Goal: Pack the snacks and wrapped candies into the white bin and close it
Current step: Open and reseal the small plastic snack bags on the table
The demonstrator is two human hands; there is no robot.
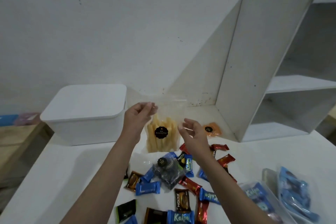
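Both hands hold a clear crinkly bag of pale yellow sticks [161, 132] upright, just right of the lidded white bin [85, 114]. The left hand [140, 114] fingers pinch its top edge; the right hand [190, 131] fingers curl on its side. Glossy wrapped candies [185, 183] lie scattered on the white table [63, 178] below the bag.

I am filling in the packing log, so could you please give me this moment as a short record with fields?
bin: white bin, lid on, at the table's back left
left hand: left hand pinching the top corner of the clear bag of yellow sticks
right hand: right hand at the bag's right edge; grip unclear
bag state: held upright above the table, not yet in the bin
still loose: wrapped candies, dark cookie bag, orange snack bag
far right: clear bags of blue candies
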